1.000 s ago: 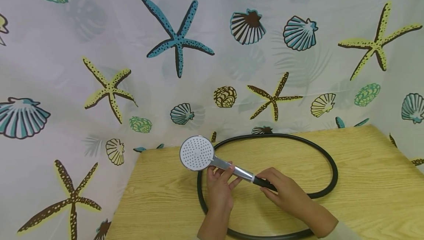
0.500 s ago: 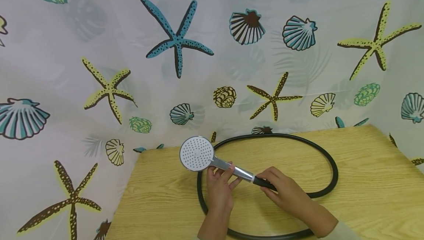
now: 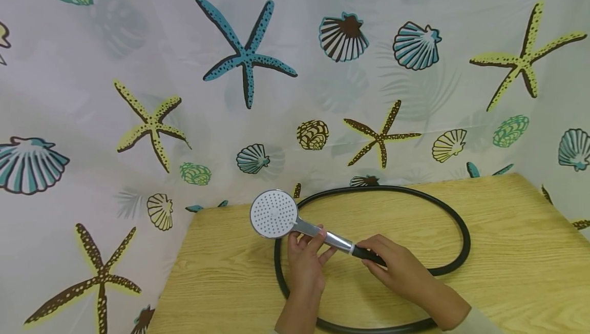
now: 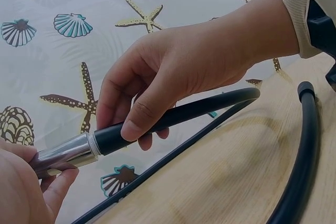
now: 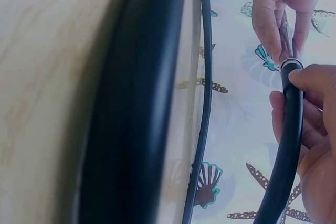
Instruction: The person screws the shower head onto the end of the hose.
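A chrome shower head (image 3: pixel 274 213) with a round white spray face is held above the table, its handle slanting down to the right. My left hand (image 3: pixel 306 265) grips the chrome handle (image 4: pixel 65 153) between thumb and fingers. At the handle's lower end, my right hand (image 3: pixel 397 267) pinches the black shower hose (image 4: pixel 113 139) just behind a pale ring, thumb on one side and fingers on the other. Hose end and handle meet at that ring; the joint inside is hidden. In the right wrist view the hose (image 5: pixel 286 145) runs down from the right hand's fingers.
The rest of the black hose loops over the wood-grain table (image 3: pixel 221 272). Its other end, with a dark collar (image 4: pixel 305 92), lies on the table in the left wrist view. A curtain (image 3: pixel 286 83) printed with starfish and shells hangs behind and at both sides.
Almost nothing differs. The right hand has shifted very slightly at the hose, while the left hand, shower head and hose loop keep their places.
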### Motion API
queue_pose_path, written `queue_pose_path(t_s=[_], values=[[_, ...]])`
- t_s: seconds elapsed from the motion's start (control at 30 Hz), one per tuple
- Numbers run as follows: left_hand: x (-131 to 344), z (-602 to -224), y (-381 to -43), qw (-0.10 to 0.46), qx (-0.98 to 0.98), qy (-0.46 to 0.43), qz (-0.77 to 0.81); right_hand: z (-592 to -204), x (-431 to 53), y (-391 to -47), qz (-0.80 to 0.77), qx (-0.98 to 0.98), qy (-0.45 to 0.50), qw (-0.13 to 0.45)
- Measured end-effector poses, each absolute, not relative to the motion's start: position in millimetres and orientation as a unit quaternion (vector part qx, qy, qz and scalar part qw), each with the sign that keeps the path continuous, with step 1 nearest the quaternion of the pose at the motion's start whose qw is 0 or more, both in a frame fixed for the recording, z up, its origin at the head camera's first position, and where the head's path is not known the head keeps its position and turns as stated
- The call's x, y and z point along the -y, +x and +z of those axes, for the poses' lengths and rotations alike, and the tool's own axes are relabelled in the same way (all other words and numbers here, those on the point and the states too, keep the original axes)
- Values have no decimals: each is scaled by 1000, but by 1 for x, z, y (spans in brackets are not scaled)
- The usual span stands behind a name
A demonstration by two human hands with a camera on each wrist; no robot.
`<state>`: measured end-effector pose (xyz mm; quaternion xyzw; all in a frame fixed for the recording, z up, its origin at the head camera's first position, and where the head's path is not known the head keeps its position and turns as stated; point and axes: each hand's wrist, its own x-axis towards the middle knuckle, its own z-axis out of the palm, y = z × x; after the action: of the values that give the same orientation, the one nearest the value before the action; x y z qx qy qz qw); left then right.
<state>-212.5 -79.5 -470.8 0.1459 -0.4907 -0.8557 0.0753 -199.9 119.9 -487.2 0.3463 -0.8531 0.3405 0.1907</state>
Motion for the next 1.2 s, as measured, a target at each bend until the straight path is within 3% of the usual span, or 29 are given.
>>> queue_pose_path(t_s=[1.2], values=[[80,-469,-212,76,492,140,-856,-484,-120,-202,325,851,357,207]])
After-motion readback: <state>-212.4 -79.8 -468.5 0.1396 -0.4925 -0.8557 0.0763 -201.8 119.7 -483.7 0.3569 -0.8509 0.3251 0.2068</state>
